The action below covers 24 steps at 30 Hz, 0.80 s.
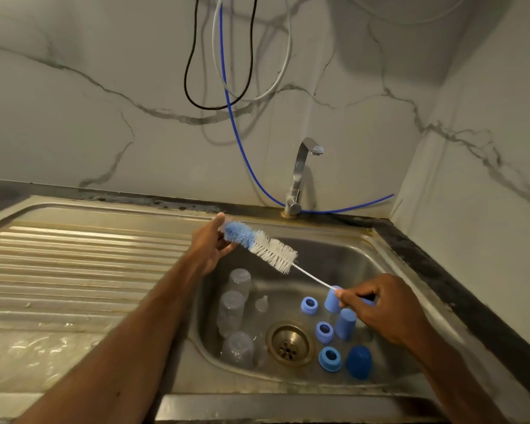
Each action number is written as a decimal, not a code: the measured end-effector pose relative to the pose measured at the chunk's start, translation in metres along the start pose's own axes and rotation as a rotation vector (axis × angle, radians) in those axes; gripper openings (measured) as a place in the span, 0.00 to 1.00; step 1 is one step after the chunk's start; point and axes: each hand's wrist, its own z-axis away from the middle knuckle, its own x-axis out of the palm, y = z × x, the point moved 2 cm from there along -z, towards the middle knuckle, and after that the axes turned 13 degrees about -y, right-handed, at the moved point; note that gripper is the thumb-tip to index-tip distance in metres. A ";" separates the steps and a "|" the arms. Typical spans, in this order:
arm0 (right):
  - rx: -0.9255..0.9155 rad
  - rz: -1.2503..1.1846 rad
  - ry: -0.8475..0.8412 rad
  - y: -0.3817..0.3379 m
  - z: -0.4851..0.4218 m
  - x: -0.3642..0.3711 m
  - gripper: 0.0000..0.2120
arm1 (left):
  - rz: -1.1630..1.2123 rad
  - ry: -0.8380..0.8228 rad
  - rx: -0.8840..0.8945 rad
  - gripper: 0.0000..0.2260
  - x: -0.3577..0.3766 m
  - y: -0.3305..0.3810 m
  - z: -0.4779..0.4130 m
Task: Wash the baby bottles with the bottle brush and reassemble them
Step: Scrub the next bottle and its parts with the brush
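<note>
Both hands hold bottle brush (262, 246) over sink (343, 258); 3 bottles inside.

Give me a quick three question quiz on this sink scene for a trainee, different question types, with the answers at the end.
1. True or false: the bottle brush lies in the sink basin.
2. How many blue rings lie in the basin? A two, B three, C five.
3. Fill in: the clear bottles lie to the ___ of the drain.
Key: 1 false, the left hand grips its bristle end and the right hand pinches its wire handle above the basin. 2 B. 3 left.
</note>
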 end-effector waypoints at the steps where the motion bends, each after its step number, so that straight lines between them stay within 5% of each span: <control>1: -0.022 0.035 0.044 0.001 0.001 -0.001 0.12 | -0.025 -0.002 -0.006 0.08 0.001 -0.002 -0.001; 7: -0.025 0.031 0.122 0.010 0.000 -0.002 0.12 | 0.059 -0.151 -0.058 0.11 0.008 0.003 0.003; 13: 0.341 -0.398 -0.164 0.003 -0.006 0.009 0.23 | 0.175 -0.301 -0.029 0.18 0.022 0.005 0.007; 16: 0.299 -0.425 -0.236 -0.001 -0.005 0.012 0.20 | 0.241 -0.253 0.034 0.16 0.024 0.007 0.006; 19: 0.116 -0.287 -0.016 0.002 -0.003 0.005 0.05 | 0.270 -0.136 0.087 0.14 0.016 0.008 0.004; 24: 0.017 -0.136 0.267 0.012 -0.003 -0.001 0.02 | 0.333 -0.082 0.105 0.16 0.013 0.008 0.002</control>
